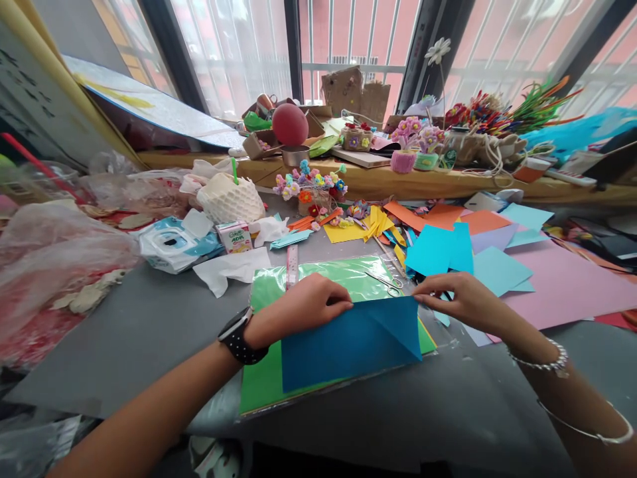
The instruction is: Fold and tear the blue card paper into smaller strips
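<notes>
A sheet of blue paper (348, 348) is held up by its top edge over a green paper pack (263, 372) in clear plastic. My left hand (311, 302), with a dark watch on the wrist, pinches that edge near its middle. At the sheet's upper right corner, the fingertips of my right hand (455, 295) are closed on the paper. A diagonal crease shows at the sheet's right end. Just behind the sheet, small scissors (388, 284) lie on the pack. A pink ruler (292, 265) sticks out behind my left hand.
Wet wipes (174, 242), a small carton (233, 237) and plastic bags (64, 245) are on the left. Behind the pack are crocheted flowers (313, 182) and yellow paper strips (379, 224). Light blue sheets (500, 269) and a large pink sheet (567, 282) spread across the right.
</notes>
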### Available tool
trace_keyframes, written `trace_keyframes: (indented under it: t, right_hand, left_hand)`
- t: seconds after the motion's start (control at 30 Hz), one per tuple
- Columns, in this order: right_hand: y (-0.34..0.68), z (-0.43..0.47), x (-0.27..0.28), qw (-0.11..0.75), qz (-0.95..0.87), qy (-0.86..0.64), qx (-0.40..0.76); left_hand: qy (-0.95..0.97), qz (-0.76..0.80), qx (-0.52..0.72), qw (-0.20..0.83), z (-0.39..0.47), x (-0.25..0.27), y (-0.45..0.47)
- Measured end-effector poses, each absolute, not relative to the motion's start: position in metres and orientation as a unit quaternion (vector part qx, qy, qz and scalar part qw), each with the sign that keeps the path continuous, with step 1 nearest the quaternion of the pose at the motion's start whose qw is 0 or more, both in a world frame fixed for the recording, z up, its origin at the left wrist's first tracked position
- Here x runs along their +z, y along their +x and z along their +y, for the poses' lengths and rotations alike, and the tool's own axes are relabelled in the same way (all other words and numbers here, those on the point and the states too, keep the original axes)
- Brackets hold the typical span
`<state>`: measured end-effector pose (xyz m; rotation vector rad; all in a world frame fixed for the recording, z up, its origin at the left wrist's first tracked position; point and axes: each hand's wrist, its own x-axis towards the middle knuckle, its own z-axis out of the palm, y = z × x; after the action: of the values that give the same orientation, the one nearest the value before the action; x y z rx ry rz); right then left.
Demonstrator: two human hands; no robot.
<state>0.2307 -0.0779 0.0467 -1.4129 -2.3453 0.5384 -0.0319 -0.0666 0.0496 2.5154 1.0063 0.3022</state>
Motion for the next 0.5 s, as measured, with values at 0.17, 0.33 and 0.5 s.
trace_keyframes:
  t: [0.17,0.33,0.5]
  right_hand:
    - [0.238,-0.078,0.052,0.214,-0.8,-0.54,0.154]
    - [0.196,-0.08,0.049,0.176,-0.877,-0.409,0.179]
    - [0.199,-0.083,0.047,0.202,-0.865,-0.433,0.154]
  left_hand:
    - [0.893,0.37,0.104,0.235,-0.069,0.047,-0.035]
    - [0.897,0.352,0.11,0.242,-0.07,0.052,-0.021]
    - [0.872,0.368,0.11,0.302,-0.064,0.06,-0.036]
